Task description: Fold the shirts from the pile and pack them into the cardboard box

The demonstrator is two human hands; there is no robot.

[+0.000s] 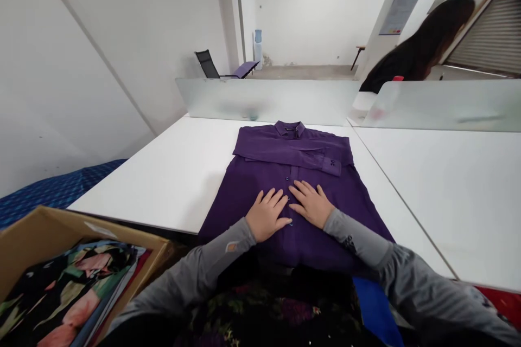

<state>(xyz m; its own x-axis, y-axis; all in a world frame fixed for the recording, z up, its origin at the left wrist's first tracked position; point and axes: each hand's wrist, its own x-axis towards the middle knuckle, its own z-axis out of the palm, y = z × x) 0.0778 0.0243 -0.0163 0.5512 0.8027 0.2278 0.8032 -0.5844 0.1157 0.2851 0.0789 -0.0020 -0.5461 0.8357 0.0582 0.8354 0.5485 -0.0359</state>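
Head view: left hand (pixel 264 216) and right hand (pixel 313 206) lie flat, unclenched, on the purple shirt (pixel 277 173).

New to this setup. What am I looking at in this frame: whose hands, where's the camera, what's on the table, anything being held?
There's no robot here: it's a person working with two bare hands. The single picture comes from a camera worn on that person's head, looking forward and down, so the gray-sleeved arms reach in from the bottom.

On the white table lies a purple shirt, collar at the far end, with a sleeve laid across its upper front. The left hand and right hand rest on the shirt near its button line, fingers spread; neither grips anything.

At lower left is an open cardboard box with patterned cloth inside. Another person is beyond the frosted divider.
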